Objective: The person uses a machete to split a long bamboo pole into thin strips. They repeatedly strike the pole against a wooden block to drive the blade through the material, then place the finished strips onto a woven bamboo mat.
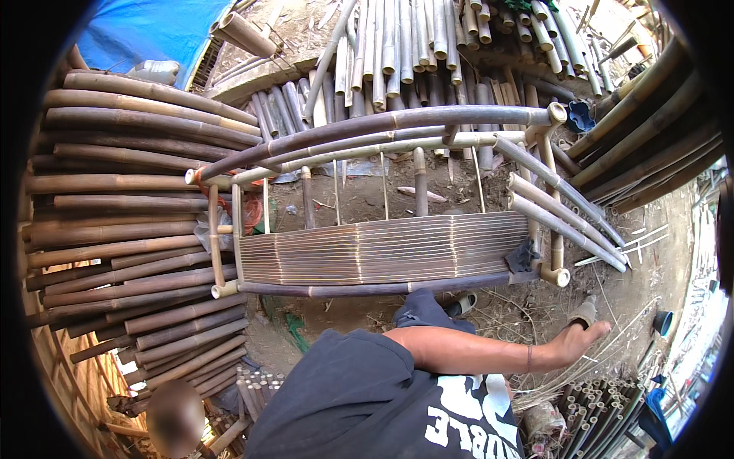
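Note:
A bamboo bench (367, 291) with a slatted seat stands in front of me, its long dark rails running left to right. My right arm reaches out to the right, past the bench's right end, with a thin band at the wrist. Low over the ground, my right hand (585, 338) looks closed; its fingers are partly hidden. Right against it is a small greyish object (585, 310) whose kind I cannot make out. On the seat's right end lies a dark cloth (523, 258). My left hand is out of view.
Stacked bamboo poles (153, 183) fill the left side; more cut poles (405, 46) lie at the back. Three loose poles (566, 206) lean at the bench's right end. Bamboo bundles (596, 413) stand lower right. A person's blurred head (176, 417) shows lower left.

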`<state>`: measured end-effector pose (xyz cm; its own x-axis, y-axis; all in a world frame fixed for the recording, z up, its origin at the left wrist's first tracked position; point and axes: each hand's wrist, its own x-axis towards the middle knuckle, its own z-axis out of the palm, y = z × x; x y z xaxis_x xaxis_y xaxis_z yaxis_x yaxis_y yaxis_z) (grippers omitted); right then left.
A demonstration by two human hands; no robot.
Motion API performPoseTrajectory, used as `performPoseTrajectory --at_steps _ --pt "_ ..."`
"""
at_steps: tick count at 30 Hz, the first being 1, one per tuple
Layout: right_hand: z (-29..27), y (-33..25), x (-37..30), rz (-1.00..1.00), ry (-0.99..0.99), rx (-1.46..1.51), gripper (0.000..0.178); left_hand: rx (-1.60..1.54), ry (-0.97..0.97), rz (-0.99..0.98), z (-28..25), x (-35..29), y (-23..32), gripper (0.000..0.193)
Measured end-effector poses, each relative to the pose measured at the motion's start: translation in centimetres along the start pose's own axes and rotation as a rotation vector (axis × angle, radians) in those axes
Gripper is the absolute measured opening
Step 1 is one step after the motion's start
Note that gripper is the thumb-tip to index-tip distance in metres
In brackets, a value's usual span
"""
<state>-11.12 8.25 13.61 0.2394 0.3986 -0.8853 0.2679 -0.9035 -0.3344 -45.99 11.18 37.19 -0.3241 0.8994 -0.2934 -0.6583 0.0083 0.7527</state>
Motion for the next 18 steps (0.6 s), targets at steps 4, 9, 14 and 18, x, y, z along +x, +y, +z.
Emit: performPoseTrajectory --at_steps 4,9,14,18 --pt "1.4 -1.4 -2.2 0.016 0.025 -0.068 0.024 0.094 -0.148 -0.128 -0.3 0.1 -1.1 0.079" --pt "1.9 -1.3 -3.8 0.029 0.050 -0.164 0.025 0.251 -0.385 -0.155 -1.7 -1.8 0.9 0.073" --pt "1.6 0.4 -4.9 0.005 0.061 -0.302 0.026 0.123 -0.266 -0.251 -2.1 -3.3 0.7 0.062" --pt "0.1 1.9 -4.9 -0.200 0.184 -0.970 0.027 -0.019 0.063 -0.226 -2.4 -2.5 -4.1 0.047"
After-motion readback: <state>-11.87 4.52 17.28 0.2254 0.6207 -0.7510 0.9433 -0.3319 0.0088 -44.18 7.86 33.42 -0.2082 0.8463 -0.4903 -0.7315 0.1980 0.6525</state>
